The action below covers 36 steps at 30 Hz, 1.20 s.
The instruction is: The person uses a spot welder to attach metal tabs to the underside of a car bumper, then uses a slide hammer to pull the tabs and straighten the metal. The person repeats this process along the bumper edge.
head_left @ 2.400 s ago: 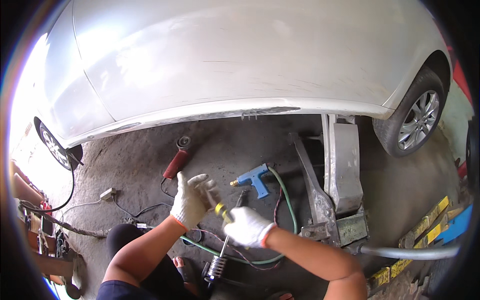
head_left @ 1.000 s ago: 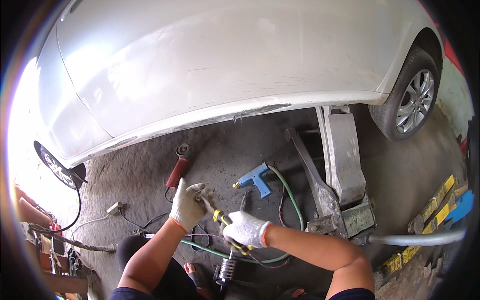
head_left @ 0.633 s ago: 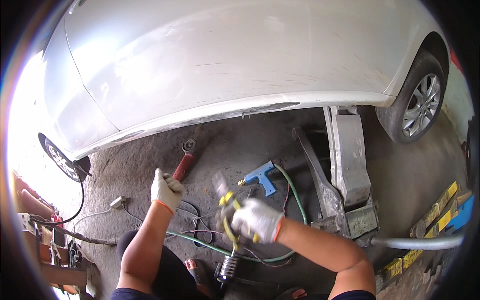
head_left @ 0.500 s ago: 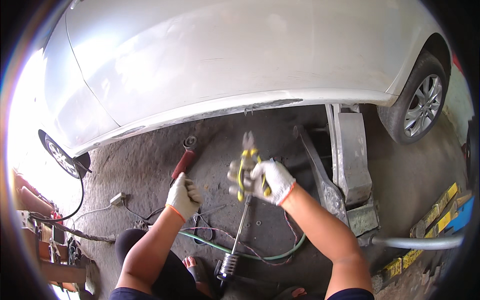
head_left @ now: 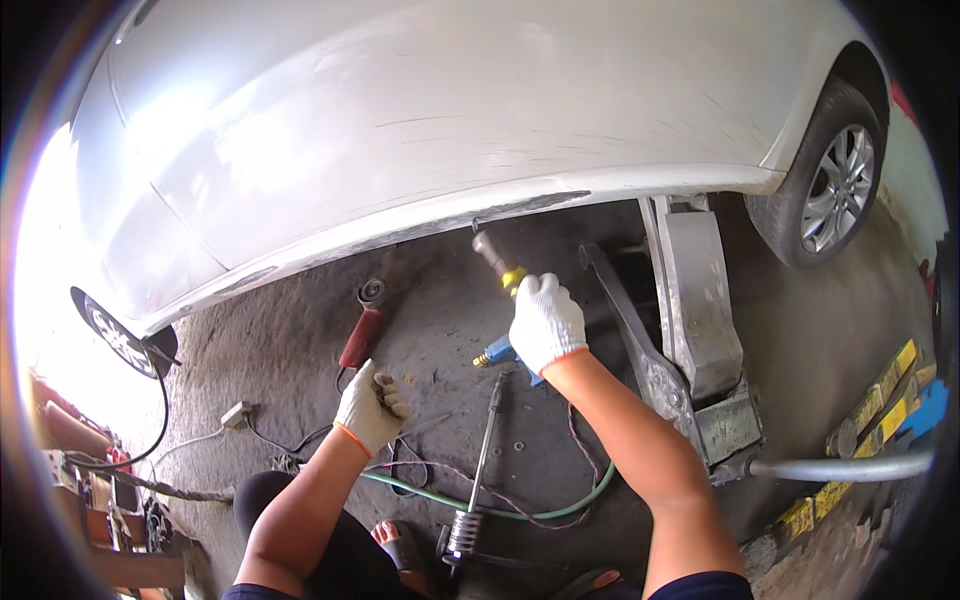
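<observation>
My right hand [head_left: 548,322], in a white knit glove, grips yellow-handled pliers [head_left: 497,262]. Their jaws point up and left, close below a small metal hook [head_left: 476,226] on the damaged sill [head_left: 430,222] of the silver-white car [head_left: 450,100]. I cannot tell whether the jaws touch the hook. Lower left, my gloved left hand [head_left: 372,405] is closed, fingers curled; what it holds, if anything, is hidden. On the floor between my hands lie a blue tool with a brass tip [head_left: 496,352], partly covered by my right hand, and a long rod with a coiled end [head_left: 464,532].
A red grinder [head_left: 362,338] lies beyond my left hand. A green hose [head_left: 440,495] and thin wires cross the floor. Right of my right hand stands a metal lift arm [head_left: 700,300] with a lever bar [head_left: 630,330]. Yellow-black blocks [head_left: 885,385] lie at far right.
My right hand has turned the pliers and moved them up toward the sill hook. The blue tool now shows below that hand. My left hand stays closed, nearly in place.
</observation>
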Each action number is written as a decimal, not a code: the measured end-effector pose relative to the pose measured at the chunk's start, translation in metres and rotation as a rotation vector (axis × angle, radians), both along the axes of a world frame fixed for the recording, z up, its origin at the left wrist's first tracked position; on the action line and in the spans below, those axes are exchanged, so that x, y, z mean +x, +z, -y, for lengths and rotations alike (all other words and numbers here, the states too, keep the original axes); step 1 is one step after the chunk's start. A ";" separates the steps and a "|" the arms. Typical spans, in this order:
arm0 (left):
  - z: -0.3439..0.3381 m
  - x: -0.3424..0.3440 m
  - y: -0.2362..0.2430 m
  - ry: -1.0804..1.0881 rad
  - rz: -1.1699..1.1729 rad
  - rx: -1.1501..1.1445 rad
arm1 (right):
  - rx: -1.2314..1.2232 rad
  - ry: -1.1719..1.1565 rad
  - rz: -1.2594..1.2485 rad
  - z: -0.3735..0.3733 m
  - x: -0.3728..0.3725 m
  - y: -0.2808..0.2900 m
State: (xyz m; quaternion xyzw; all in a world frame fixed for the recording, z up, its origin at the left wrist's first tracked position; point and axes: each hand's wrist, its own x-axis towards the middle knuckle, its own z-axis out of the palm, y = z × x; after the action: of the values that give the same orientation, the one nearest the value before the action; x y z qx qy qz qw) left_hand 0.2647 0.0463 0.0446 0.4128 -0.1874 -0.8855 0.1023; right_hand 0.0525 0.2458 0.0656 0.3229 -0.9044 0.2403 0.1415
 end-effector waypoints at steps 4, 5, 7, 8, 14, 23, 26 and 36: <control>-0.004 -0.003 -0.013 0.022 0.028 -0.071 | -0.126 0.317 0.837 -0.030 0.034 -0.028; -0.015 -0.008 -0.013 0.026 0.014 -0.095 | -0.174 0.405 1.000 -0.035 0.046 -0.034; -0.031 -0.008 -0.022 -0.079 0.021 -0.442 | -0.177 0.545 1.175 -0.041 0.079 -0.034; -0.034 -0.003 -0.034 -0.190 0.047 -0.763 | -0.157 0.553 1.360 -0.036 0.099 -0.028; -0.056 -0.008 -0.009 -0.037 0.281 -0.754 | -0.184 0.632 1.837 -0.018 0.139 -0.018; 0.029 0.016 0.002 0.299 -0.012 -0.221 | -0.921 0.662 1.975 -0.007 0.073 0.017; 0.009 0.014 -0.007 0.102 0.042 -0.088 | -1.162 0.735 2.017 0.012 0.032 0.011; 0.021 0.030 -0.016 0.096 0.047 -0.067 | -1.350 0.651 1.955 0.043 0.003 0.013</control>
State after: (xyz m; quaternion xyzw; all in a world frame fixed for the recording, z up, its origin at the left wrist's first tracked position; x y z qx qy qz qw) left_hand 0.2946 0.0254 0.0286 0.4382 -0.1994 -0.8628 0.1541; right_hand 0.0553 0.2030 0.0788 0.0798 -0.2019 0.8243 -0.5229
